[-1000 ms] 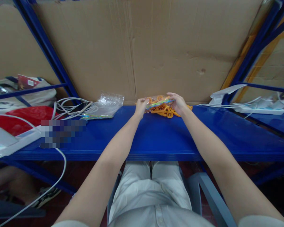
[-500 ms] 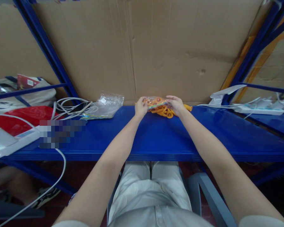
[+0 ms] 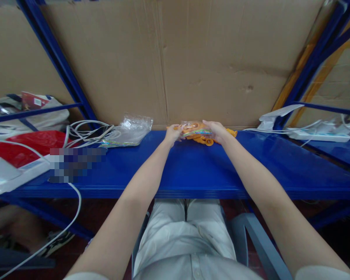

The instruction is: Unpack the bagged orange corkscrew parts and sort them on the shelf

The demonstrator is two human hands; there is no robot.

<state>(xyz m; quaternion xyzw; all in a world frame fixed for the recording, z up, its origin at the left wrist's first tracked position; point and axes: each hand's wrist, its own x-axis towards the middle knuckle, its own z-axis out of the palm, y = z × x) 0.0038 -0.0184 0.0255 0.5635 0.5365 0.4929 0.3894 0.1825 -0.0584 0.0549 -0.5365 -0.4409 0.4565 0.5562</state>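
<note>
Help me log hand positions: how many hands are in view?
2: the left hand at the left end of the clear plastic bag, the right hand at its right end. Another person's leg shows at lower left, but that person's hands are not visible.

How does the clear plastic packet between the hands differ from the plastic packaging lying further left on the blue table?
The held packet is gripped by the left hand and right hand; the lying packaging is untouched.
Orange shows through the held packet, whether inside or behind it is unclear; the lying packaging looks whitish.
Both are see-through plastic with shiny multicoloured parts.
</note>
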